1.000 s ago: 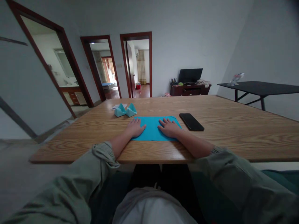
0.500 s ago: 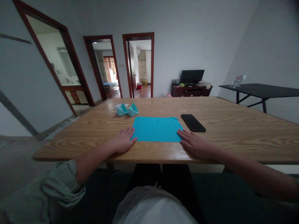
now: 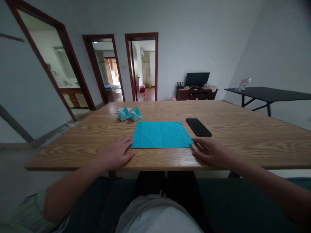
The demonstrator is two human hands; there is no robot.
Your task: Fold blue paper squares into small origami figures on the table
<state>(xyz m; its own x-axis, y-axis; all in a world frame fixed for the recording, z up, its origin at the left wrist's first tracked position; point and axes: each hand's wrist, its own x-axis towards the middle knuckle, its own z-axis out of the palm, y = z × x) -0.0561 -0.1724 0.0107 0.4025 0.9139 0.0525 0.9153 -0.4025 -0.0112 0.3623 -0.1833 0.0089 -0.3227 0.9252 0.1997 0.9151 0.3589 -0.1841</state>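
Note:
A blue sheet of paper with faint creases lies flat on the wooden table in front of me. Just off its left edge rests my left hand, fingers spread and nothing in it. My right hand is at the paper's lower right corner, its fingertips close to or touching the edge; the fingers are apart and hold nothing. Beyond the sheet, to the left, stands a folded light-blue paper shape with two peaks. A black smartphone lies right of the paper.
A small white card lies partly behind the folded shape. Farther off are a black table with a clear plastic object on it, a television on a low dark cabinet, and several doorways.
Both hands have slid outward off the paper, the left one to the left and the right one to the right. Creases on the sheet show more. The view has shifted slightly.

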